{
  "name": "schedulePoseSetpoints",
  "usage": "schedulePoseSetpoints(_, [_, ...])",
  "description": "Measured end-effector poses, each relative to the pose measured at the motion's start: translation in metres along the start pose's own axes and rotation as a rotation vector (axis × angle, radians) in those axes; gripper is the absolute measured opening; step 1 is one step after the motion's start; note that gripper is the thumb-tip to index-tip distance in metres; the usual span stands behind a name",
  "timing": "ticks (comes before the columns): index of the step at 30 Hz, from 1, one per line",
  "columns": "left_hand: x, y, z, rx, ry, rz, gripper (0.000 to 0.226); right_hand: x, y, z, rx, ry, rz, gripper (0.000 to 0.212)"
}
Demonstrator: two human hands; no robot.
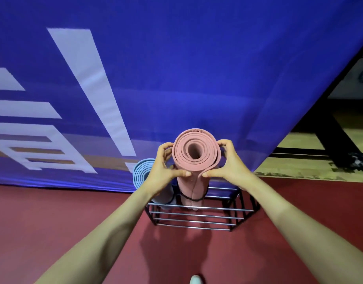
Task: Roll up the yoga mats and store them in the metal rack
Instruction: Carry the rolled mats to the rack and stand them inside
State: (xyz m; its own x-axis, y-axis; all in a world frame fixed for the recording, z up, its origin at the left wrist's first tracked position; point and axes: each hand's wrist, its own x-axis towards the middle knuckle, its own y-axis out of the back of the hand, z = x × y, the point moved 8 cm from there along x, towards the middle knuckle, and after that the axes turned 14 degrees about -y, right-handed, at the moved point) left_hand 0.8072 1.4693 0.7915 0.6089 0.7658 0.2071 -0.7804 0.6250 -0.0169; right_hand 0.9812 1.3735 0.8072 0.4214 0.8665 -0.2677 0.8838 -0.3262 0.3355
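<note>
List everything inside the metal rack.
The metal rack holds a pink mat, gripped by left hand and right hand, and a blue mat partly covered by the left hand.

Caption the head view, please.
Left hand and right hand hold a pink mat upright in the rack, beside a blue mat.

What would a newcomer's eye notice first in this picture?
A rolled pink mat stands upright at centre, gripped by the left hand and right hand, its lower end in the metal rack. A rolled blue mat leans left of it; a large blue banner fills the background.
</note>
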Motion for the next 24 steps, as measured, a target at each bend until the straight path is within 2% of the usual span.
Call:
schedulePoseSetpoints(4, [-0.001,0.004,-0.024,0.156,0.050,-0.030,0.095,0.013,-0.011,0.031,0.007,-0.026,-0.026,0.092])
schedulePoseSetpoints(7, [-0.005,0.007,-0.042,0.228,0.083,-0.046,0.092,0.018,-0.020,0.048,0.004,-0.030,-0.037,0.090])
schedulePoseSetpoints(15, [-0.026,0.006,-0.082,0.231,0.076,0.049,0.078,0.032,-0.042,0.088,-0.023,-0.055,-0.068,0.092])
schedulePoseSetpoints(20, [-0.031,0.005,-0.113,0.195,0.088,0.106,0.086,0.041,-0.050,0.113,-0.036,-0.073,-0.063,0.092])
schedulePoseSetpoints(24, [-0.030,0.005,-0.133,0.200,0.093,0.091,0.086,0.045,-0.055,0.126,-0.038,-0.073,-0.041,0.091])
